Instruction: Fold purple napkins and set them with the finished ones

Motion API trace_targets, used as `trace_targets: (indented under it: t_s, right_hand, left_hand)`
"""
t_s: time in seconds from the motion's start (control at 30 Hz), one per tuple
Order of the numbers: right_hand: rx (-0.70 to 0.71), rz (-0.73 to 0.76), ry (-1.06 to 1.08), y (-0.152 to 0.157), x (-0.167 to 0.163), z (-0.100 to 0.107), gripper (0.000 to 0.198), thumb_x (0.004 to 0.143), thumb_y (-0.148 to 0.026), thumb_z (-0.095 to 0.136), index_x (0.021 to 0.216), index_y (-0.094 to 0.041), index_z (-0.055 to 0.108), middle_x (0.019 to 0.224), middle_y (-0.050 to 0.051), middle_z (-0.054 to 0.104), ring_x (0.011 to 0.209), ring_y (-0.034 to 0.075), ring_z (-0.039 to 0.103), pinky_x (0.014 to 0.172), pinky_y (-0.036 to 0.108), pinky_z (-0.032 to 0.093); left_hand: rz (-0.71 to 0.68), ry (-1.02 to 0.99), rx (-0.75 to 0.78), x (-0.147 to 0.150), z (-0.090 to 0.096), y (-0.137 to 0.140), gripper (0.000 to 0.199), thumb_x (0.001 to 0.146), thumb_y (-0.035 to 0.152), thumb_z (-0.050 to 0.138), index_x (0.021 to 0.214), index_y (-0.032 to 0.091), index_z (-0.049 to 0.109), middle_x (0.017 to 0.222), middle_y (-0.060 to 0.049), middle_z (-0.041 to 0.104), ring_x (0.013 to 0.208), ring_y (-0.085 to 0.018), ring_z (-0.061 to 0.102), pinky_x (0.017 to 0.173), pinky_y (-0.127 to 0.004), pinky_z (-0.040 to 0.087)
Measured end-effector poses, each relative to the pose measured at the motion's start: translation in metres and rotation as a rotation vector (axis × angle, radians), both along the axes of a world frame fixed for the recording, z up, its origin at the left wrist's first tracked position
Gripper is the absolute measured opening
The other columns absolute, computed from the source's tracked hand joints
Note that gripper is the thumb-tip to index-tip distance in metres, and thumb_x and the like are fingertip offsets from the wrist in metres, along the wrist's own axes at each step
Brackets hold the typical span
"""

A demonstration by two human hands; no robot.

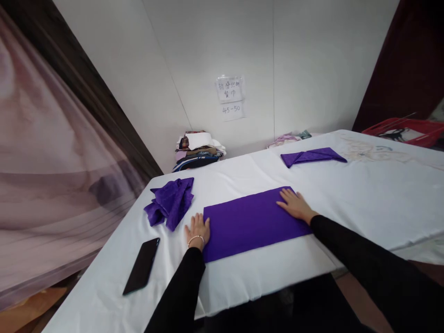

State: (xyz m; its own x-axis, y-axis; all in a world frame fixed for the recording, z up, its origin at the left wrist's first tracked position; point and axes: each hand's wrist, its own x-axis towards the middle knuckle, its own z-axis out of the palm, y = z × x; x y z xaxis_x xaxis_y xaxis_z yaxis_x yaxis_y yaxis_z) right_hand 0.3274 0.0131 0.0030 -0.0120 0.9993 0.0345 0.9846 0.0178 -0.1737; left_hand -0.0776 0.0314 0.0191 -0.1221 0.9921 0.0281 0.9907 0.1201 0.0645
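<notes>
While left hand (198,229) and right hand (296,205) rest at its ends, fingers spread, rectangular purple cloth (255,222) right of phone (141,267) lies long axis left-right, right end farther.

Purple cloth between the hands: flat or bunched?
Flat. The purple cloth lies as a smooth rectangle with straight edges, left hand and right hand at opposite ends. Layer count: cannot tell.

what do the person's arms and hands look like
Long black sleeves cover both arms down to the wrists. The left hand and right hand are ungloved; a thin, pale bracelet circles the left wrist, none shows on the right.
</notes>
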Motion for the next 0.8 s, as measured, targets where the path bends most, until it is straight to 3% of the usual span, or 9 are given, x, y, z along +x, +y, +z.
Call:
trace_targets:
  t_s: [0.1, 0.17, 0.3, 0.43, 0.53, 0.63, 0.8]
  right_hand:
    - [-0.021, -0.076, -0.028, 0.003, 0.047, -0.004, 0.065, 0.086, -0.055, 0.020, 0.138, -0.017, 0.030, 0.146, 0.009, 0.025, 0.133, 0.026, 0.018, 0.105, 0.051, 0.015]
    - [-0.013, -0.083, -0.013, 0.008, 0.058, -0.003, 0.062, 0.087, -0.051, 0.022, 0.138, -0.018, 0.029, 0.145, 0.009, 0.028, 0.133, 0.026, 0.020, 0.104, 0.051, 0.020]
    - [0.021, 0.088, 0.011, 0.029, 0.041, 0.010, 0.057, 0.083, -0.036, 0.036, 0.137, -0.017, 0.031, 0.143, 0.010, 0.031, 0.133, 0.026, 0.021, 0.104, 0.048, 0.022]
    - [-0.063, 0.292, 0.041, 0.057, 0.020, 0.030, 0.056, 0.076, -0.023, 0.045, 0.131, -0.017, 0.043, 0.130, 0.011, 0.049, 0.120, 0.024, 0.043, 0.099, 0.038, 0.031]
    - [-0.176, 0.276, 0.034, 0.075, 0.016, 0.043, 0.055, 0.071, -0.023, 0.052, 0.126, -0.016, 0.049, 0.119, 0.011, 0.057, 0.108, 0.024, 0.052, 0.090, 0.032, 0.038]
    - [-0.295, 0.243, 0.030, 0.087, 0.017, 0.051, 0.046, 0.066, -0.022, 0.057, 0.111, -0.017, 0.060, 0.102, 0.009, 0.065, 0.090, 0.022, 0.060, 0.074, 0.028, 0.044]
    - [-0.402, 0.266, 0.017, 0.092, 0.014, 0.058, 0.019, 0.061, -0.019, 0.057, 0.077, -0.017, 0.067, 0.073, 0.002, 0.066, 0.067, 0.017, 0.059, 0.054, 0.023, 0.039]
  left_hand:
    - [0.036, -0.001, 0.027, -0.019, 0.003, 0.007, 0.051, 0.090, 0.038, 0.021, 0.133, 0.014, 0.035, 0.145, -0.010, 0.028, 0.133, -0.025, 0.020, 0.105, -0.053, 0.017]
    - [0.022, -0.006, 0.051, -0.014, 0.006, 0.011, 0.050, 0.089, 0.039, 0.024, 0.129, 0.014, 0.040, 0.141, -0.013, 0.034, 0.131, -0.027, 0.025, 0.103, -0.053, 0.020]
    - [-0.122, -0.043, 0.040, 0.010, 0.016, 0.028, 0.050, 0.087, 0.045, 0.033, 0.128, 0.017, 0.041, 0.136, -0.010, 0.042, 0.125, -0.023, 0.034, 0.101, -0.040, 0.028]
    - [-0.185, -0.081, -0.053, 0.019, 0.029, 0.055, 0.050, 0.076, 0.044, 0.053, 0.121, 0.022, 0.048, 0.128, -0.009, 0.050, 0.119, -0.026, 0.041, 0.095, -0.039, 0.034]
    - [-0.172, -0.137, -0.163, 0.017, 0.037, 0.071, 0.040, 0.067, 0.042, 0.062, 0.101, 0.022, 0.060, 0.105, -0.007, 0.064, 0.100, -0.025, 0.056, 0.084, -0.035, 0.041]
    - [-0.195, -0.232, -0.235, 0.015, 0.038, 0.077, 0.022, 0.065, 0.036, 0.064, 0.081, 0.021, 0.064, 0.082, -0.001, 0.068, 0.081, -0.019, 0.062, 0.072, -0.028, 0.044]
    - [-0.217, -0.404, -0.225, 0.009, 0.034, 0.073, 0.014, 0.068, 0.028, 0.062, 0.077, 0.017, 0.062, 0.070, 0.002, 0.065, 0.066, -0.013, 0.060, 0.058, -0.021, 0.043]
